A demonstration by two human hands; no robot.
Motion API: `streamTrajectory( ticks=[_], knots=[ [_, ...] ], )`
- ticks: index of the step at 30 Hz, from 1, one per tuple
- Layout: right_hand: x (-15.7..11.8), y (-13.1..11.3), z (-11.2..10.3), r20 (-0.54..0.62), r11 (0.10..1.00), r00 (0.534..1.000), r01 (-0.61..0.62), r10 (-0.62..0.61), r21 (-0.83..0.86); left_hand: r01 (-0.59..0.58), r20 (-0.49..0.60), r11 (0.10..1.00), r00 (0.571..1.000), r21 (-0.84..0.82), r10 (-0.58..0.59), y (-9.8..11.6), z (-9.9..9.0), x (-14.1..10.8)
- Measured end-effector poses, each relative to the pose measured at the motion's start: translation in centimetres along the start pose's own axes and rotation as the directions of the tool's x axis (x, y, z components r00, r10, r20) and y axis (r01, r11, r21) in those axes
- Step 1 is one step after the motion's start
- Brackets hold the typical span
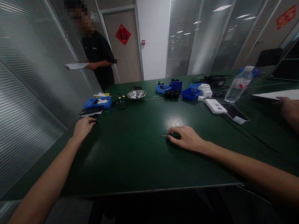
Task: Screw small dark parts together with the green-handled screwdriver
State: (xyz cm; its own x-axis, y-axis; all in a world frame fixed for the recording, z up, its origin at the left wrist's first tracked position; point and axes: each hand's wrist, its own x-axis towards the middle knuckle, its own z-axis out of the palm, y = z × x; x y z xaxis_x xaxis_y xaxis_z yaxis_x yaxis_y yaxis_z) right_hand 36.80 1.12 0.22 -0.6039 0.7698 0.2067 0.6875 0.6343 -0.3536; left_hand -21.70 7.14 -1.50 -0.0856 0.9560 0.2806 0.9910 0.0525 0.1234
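Observation:
My right hand (pixel 187 138) rests on the green table (pixel 131 161), its fingers closed round the dark handle of a small screwdriver (pixel 174 135). The thin metal shaft points left, low over the tabletop. Over at the table's left side lies my left hand (pixel 83 129), fingers loosely bent and slightly apart, with nothing visible in them. Just beyond its fingertips is a flat black object (pixel 92 110), beside a blue tray (pixel 97 102) of small items. A shiny metal bowl (pixel 136 94) with small pieces in it stands farther back.
Blue bins (pixel 191 94), a black cable (pixel 120 102), a white box-shaped device (pixel 215 106) with a cord and a water bottle (pixel 239 84) are on the table. Another person's hand (pixel 295 113) is at right. A person (pixel 98 51) holding papers stands at back left.

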Motion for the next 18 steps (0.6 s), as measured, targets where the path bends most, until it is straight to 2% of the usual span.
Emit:
streamTrajectory(
  ticks=[5, 13, 18],
  knots=[
    [0.1, 0.2, 0.2, 0.007, 1.000, 1.000, -0.005, 0.005, -0.006, -0.005, 0.008, 1.000, 1.000, -0.018, 0.005, -0.7, 0.6, 0.7],
    [0.2, 0.6, 0.6, -0.001, 1.000, 1.000, -0.008, 0.008, -0.014, -0.002, -0.066, 1.000, 0.998, 0.030, 0.004, -1.6, 1.2, 0.7],
    [0.1, 0.6, 0.5, 0.003, 1.000, 1.000, -0.008, 0.008, -0.015, 0.019, -0.020, 1.000, 1.000, -0.005, -0.019, -1.7, 1.1, 0.9]
  ],
)
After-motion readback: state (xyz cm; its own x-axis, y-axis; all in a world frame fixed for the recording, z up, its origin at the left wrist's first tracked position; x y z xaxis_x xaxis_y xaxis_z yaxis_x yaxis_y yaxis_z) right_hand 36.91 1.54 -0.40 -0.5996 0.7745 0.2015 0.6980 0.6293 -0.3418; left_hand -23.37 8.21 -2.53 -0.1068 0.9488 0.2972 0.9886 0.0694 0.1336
